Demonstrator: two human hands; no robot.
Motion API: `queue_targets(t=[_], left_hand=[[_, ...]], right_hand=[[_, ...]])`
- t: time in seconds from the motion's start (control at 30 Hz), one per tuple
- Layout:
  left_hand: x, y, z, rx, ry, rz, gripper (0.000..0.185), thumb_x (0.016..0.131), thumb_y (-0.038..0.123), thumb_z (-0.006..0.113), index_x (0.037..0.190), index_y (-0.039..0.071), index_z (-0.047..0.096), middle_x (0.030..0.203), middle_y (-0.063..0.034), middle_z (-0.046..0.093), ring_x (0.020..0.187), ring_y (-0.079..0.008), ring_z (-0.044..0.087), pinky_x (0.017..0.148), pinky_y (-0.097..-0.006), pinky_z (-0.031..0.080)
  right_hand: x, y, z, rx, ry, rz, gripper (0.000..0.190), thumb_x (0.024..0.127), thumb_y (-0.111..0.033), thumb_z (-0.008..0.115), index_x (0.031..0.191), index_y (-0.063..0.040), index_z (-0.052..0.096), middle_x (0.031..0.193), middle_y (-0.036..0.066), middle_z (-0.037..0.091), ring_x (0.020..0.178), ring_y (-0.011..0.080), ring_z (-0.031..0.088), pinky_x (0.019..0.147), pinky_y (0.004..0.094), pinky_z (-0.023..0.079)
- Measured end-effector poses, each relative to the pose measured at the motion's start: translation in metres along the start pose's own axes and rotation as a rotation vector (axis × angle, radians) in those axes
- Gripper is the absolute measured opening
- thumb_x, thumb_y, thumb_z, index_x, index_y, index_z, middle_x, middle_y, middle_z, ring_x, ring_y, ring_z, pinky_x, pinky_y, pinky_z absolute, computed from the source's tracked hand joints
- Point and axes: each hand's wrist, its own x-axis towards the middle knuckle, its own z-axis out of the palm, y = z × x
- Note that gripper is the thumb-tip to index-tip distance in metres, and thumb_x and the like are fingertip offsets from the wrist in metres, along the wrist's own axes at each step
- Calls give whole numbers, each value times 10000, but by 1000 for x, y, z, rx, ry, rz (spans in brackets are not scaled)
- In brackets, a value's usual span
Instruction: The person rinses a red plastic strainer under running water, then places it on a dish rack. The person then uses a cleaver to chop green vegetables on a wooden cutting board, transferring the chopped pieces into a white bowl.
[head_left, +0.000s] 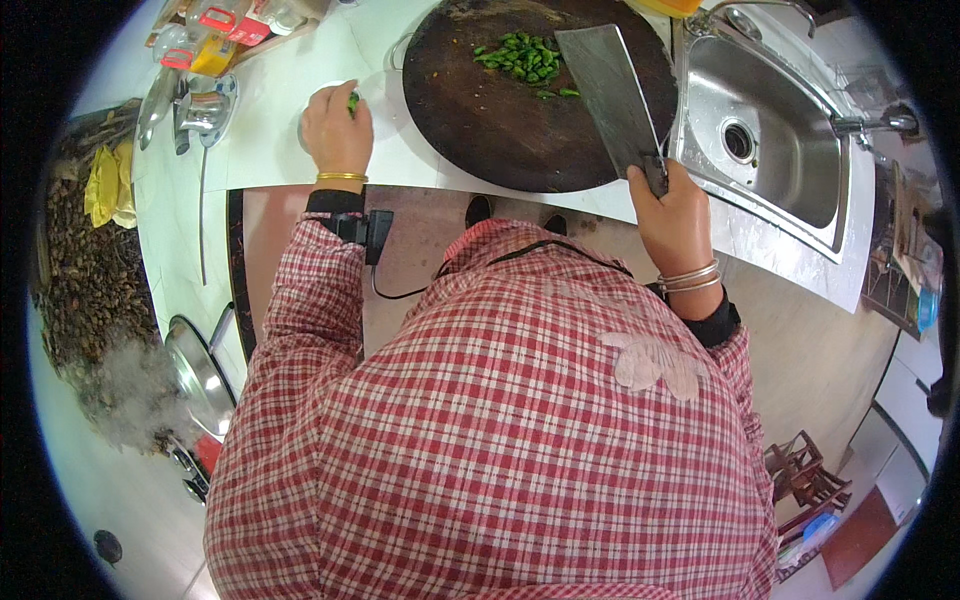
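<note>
My right hand (673, 214) grips the handle of a broad cleaver (613, 97), whose blade lies over the right part of a round, dark wooden chopping board (487, 142). Beside the blade, chopped green vegetable pieces (531, 61) form a small pile near the board's far side. To the left of the board, my left hand (339, 129) is over a white bowl or dish (306, 135) on the counter. Some green pieces (353, 101) show at its fingers; whether the fingers hold them or they lie in the dish cannot be told.
A steel sink (784, 165) with a faucet (874, 124) adjoins the board on the right. Bottles (214, 56) stand at the far left, near a metal utensil holder (202, 112). A round metal lid or pan (196, 367) lies at left, with steam nearby. White countertop (259, 150) surrounds the dish.
</note>
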Motion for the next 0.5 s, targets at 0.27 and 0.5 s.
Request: queue_targets(t=[0.27,0.5], left_hand=[[14,138,69,-456,-400,139,142,909,240,615,989,168,708,991,-54,638,986,-300,625,803,-423,542],[8,150,67,-409,-464,147,168,874,205,665,1033,155,689,980,-73,615,969,-307,626,814,-410,537]], right_hand=[[-3,-8,0,47,32,-12,297,885,-276,661,916,19,646,752,270,643,732,458,637,623,472,497],[-7,-3,-3,74,68,-34,289,882,-270,661,888,18,633,745,275,638,722,466,627,614,486,490]])
